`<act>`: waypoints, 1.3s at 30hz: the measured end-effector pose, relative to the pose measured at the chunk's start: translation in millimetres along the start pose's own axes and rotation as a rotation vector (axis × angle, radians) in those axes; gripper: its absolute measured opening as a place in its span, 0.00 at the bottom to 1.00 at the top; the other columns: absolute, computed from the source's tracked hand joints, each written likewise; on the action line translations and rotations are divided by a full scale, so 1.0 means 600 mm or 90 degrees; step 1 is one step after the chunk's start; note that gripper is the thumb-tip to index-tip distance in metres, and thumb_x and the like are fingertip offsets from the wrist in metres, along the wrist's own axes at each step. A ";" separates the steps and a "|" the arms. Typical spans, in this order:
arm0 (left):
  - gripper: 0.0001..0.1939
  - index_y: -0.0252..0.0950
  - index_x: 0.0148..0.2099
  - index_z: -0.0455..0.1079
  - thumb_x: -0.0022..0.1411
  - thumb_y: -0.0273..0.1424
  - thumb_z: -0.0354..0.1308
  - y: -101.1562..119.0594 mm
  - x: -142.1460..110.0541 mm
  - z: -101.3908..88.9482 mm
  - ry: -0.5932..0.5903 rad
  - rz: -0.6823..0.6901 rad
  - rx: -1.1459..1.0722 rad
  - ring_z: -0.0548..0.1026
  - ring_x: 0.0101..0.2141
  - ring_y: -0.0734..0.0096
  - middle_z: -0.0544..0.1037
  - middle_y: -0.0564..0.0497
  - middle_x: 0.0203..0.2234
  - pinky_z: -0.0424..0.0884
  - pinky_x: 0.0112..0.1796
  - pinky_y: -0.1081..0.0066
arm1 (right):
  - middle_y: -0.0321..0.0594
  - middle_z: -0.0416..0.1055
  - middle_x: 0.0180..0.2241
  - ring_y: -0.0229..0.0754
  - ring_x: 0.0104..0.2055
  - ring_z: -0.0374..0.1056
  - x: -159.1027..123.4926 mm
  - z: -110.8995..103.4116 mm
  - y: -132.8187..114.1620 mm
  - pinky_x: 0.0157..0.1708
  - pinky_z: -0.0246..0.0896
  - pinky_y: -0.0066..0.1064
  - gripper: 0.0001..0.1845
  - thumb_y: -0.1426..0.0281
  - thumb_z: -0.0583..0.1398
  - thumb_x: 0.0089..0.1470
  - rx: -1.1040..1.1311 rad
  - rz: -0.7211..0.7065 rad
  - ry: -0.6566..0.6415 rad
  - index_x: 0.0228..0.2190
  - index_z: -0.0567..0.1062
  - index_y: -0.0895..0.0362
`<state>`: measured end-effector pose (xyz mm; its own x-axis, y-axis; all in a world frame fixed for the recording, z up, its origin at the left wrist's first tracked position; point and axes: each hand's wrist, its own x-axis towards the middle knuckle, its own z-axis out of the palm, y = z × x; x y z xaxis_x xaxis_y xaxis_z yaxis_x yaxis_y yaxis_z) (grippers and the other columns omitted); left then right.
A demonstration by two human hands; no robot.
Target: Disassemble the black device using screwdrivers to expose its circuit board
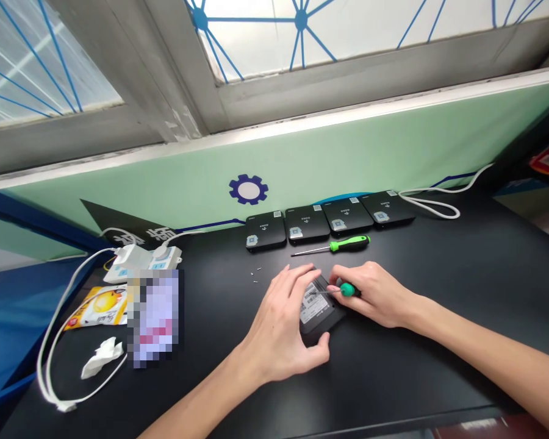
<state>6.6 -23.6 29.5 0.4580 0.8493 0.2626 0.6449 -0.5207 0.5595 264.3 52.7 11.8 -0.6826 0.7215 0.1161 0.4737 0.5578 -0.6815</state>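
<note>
My left hand grips a small black device on the black tabletop, with a white label on its upward face. My right hand is shut on a green-handled screwdriver, whose thin shaft lies over the label towards the device's left side. The exact spot of the tip is hard to make out. A few tiny screws lie to the left of the device. Another green and black screwdriver rests just beyond my hands.
Several similar black devices stand in a row along the back of the table, with a white cable at their right. At the left are a white power strip, a yellow packet, crumpled white paper and a looped white cable.
</note>
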 end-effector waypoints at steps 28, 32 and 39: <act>0.38 0.47 0.76 0.72 0.68 0.36 0.76 -0.041 0.006 0.002 -0.058 0.090 0.075 0.64 0.76 0.39 0.64 0.39 0.78 0.56 0.77 0.33 | 0.48 0.77 0.60 0.50 0.56 0.78 -0.010 -0.002 0.069 0.55 0.80 0.49 0.25 0.55 0.67 0.72 0.579 0.239 0.241 0.61 0.77 0.57; 0.32 0.54 0.74 0.74 0.72 0.36 0.74 -0.039 0.009 -0.002 -0.061 0.119 0.101 0.64 0.76 0.39 0.63 0.41 0.78 0.62 0.74 0.35 | 0.49 0.77 0.61 0.51 0.57 0.78 -0.013 0.018 0.072 0.56 0.80 0.50 0.25 0.55 0.67 0.72 0.581 0.248 0.289 0.62 0.77 0.56; 0.29 0.55 0.74 0.75 0.74 0.36 0.71 -0.042 0.012 -0.002 -0.064 0.143 0.114 0.63 0.75 0.36 0.62 0.41 0.79 0.63 0.73 0.32 | 0.47 0.79 0.56 0.48 0.53 0.79 -0.021 0.008 0.065 0.52 0.81 0.46 0.23 0.54 0.66 0.73 0.522 0.223 0.355 0.59 0.78 0.57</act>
<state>-7.0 -4.1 18.6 0.6538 0.7033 0.2790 0.6143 -0.7087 0.3468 288.4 63.5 -19.7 -0.1288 0.9916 -0.0088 -0.0693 -0.0179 -0.9974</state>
